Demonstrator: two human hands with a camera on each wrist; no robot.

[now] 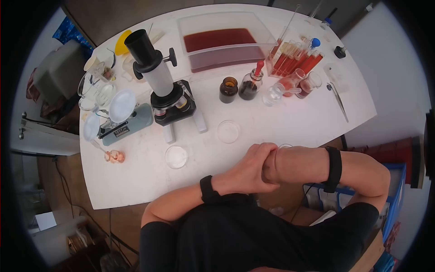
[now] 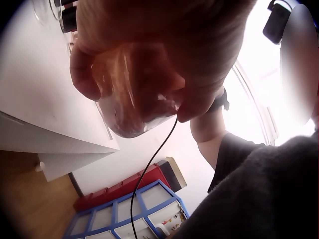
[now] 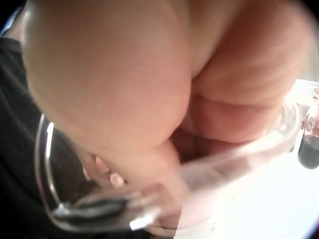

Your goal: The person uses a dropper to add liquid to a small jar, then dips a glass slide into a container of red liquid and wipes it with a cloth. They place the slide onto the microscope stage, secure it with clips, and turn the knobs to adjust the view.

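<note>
My left hand (image 1: 244,172) grips a clear glass beaker (image 2: 130,122) just off the table's front edge, close to the body. In the left wrist view its fingers (image 2: 83,79) wrap around the outside, and skin shows through the wall. My right hand (image 1: 294,164) reaches in from the right, palm over the mouth. The right wrist view has the beaker's rim (image 3: 44,159) around this hand, its fingers pointing down inside. Those fingertips are mostly hidden, so I cannot tell whether they pinch something.
A white table (image 1: 253,118) holds a microscope (image 1: 158,77), balance scale (image 1: 127,124), shallow dishes, brown bottle (image 1: 228,92), dropper bottle (image 1: 249,89), flasks, tube rack (image 1: 290,63), tweezers (image 1: 339,102) and a plastic tub (image 1: 226,43) of red liquid. A blue-framed drawer unit (image 2: 149,206) stands beyond the table.
</note>
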